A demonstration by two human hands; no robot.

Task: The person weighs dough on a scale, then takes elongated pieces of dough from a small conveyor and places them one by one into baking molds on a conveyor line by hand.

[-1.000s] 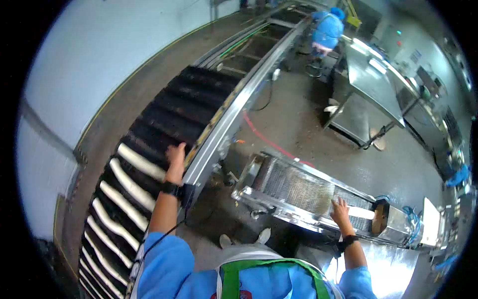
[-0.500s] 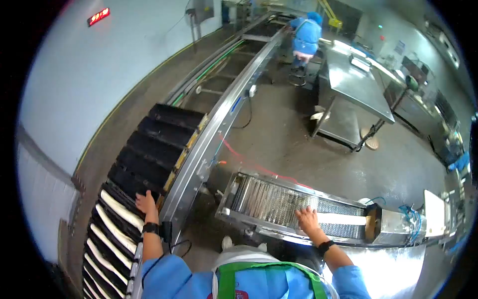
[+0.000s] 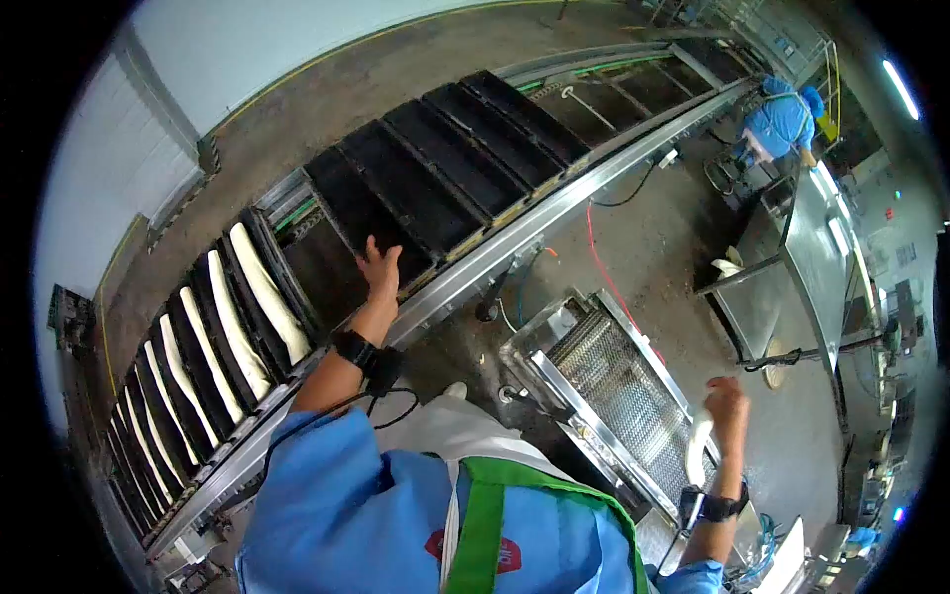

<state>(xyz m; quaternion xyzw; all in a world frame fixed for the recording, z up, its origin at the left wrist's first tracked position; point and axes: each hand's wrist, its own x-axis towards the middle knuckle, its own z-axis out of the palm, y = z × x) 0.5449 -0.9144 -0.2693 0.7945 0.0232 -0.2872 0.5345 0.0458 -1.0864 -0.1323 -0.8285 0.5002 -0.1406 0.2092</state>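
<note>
While near a black tray's (image 3: 364, 201) edge, left hand (image 3: 378, 269) spread; right hand (image 3: 728, 404) at pale strip (image 3: 697, 452), grip unclear, wide floor (image 3: 792, 436) beyond.

the left hand (image 3: 381, 269) reaches forward with its thumb and fingers (image 3: 370, 249) parted. just behind that hand, the left wrist (image 3: 375, 315) runs nearly straight into the left forearm (image 3: 327, 384), slanting back toward the body. well to its right, the right hand (image 3: 727, 401) is curled, fingers bent inward, with the right forearm (image 3: 729, 475) directly behind it.
</note>
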